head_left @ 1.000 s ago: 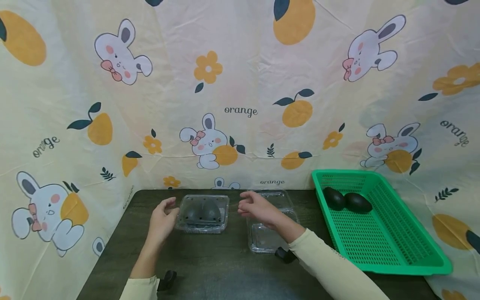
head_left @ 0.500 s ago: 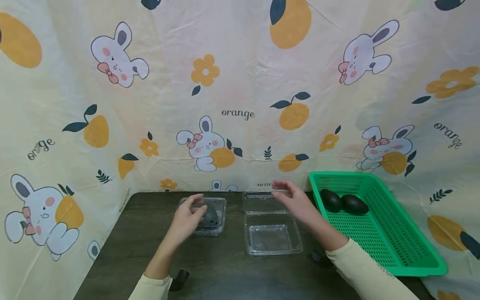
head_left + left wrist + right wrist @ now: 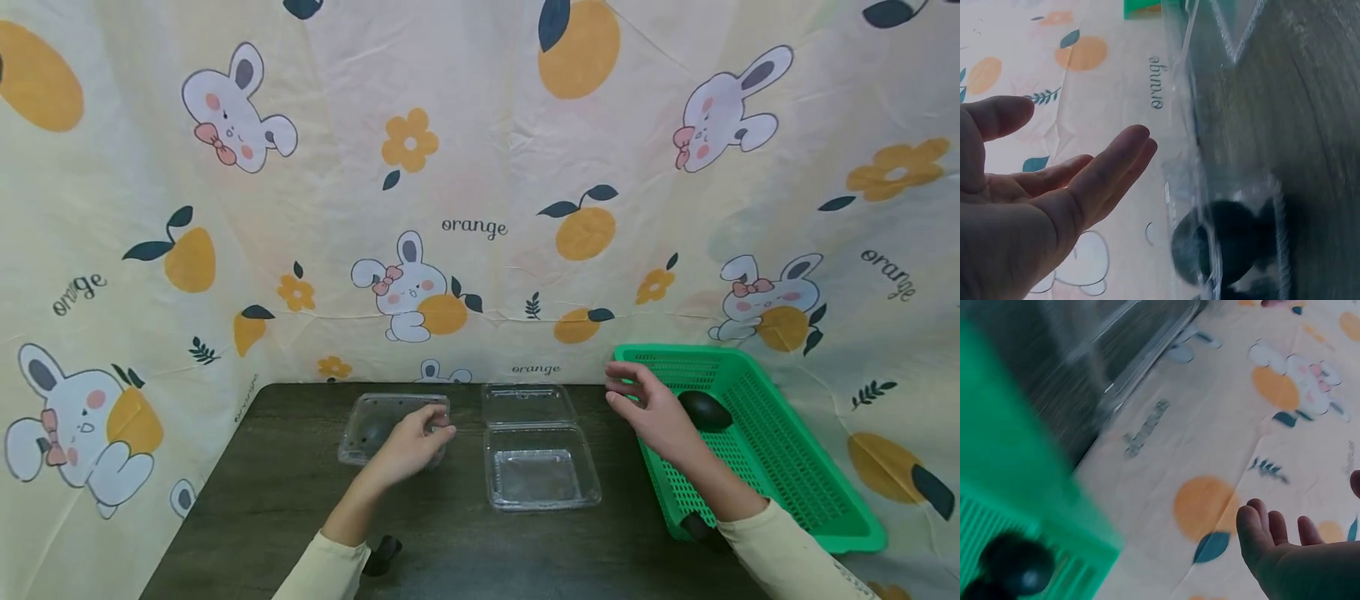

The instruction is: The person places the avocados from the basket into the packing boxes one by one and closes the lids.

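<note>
My left hand (image 3: 412, 442), fingers relaxed and holding nothing, is over the right part of a closed clear plastic clamshell box (image 3: 366, 427) in the head view. Dark rounded fruit (image 3: 1225, 240) shows through that box in the left wrist view. My right hand (image 3: 652, 417) is raised over the left edge of the green basket (image 3: 757, 475), fingers loosely bent, with nothing in it. A dark, smooth, egg-shaped fruit (image 3: 707, 411) lies in the basket; a second one beside it is hidden by the hand in the head view, but shows partly in the right wrist view.
Between the hands a second clear clamshell box (image 3: 543, 479) lies with its lid (image 3: 528, 405) folded back, nothing in it. All stands on a dark wooden table (image 3: 247, 500). A printed cloth (image 3: 480, 167) hangs right behind the table's far edge.
My right hand has moved right, from over the lid of the open box to the basket's edge. My left hand has moved right, from beside the closed box to over it.
</note>
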The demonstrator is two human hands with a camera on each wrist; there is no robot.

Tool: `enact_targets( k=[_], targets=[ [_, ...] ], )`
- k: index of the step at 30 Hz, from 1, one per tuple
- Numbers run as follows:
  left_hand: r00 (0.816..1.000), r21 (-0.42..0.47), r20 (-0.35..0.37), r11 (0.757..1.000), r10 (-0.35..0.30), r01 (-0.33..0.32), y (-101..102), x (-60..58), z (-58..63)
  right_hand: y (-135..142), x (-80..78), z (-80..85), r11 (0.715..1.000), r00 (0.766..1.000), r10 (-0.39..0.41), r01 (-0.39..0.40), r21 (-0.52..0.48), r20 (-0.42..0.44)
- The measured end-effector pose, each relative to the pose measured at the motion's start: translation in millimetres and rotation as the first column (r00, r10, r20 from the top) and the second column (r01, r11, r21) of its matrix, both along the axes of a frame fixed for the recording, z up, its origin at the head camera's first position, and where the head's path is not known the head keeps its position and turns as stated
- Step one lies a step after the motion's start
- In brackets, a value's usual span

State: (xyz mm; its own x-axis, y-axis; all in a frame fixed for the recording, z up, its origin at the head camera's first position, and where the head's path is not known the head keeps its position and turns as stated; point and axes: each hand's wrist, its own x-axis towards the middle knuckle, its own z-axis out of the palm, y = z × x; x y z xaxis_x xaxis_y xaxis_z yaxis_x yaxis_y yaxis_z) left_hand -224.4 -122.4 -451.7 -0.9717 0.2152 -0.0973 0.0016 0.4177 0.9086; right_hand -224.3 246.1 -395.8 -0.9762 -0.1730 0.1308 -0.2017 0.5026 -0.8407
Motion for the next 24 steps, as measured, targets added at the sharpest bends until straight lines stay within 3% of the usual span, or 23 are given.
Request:
enact_targets(
  k=[11,24],
  targets=[
    [0.988,0.029,0.118,0.995,-0.103,0.100,27.2,-3.2,-22.1,49.6,-7.3,-8.5,0.992,0.999,-0.030,0.032,0.123,-0.023],
    [0.985,0.076,0.166,0.997,-0.041,0.028,52.2,-3.9,-47.8,100.9,-29.5,-26.7,0.972,0.998,-0.056,0.059,0.228,-0.021]
  ],
)
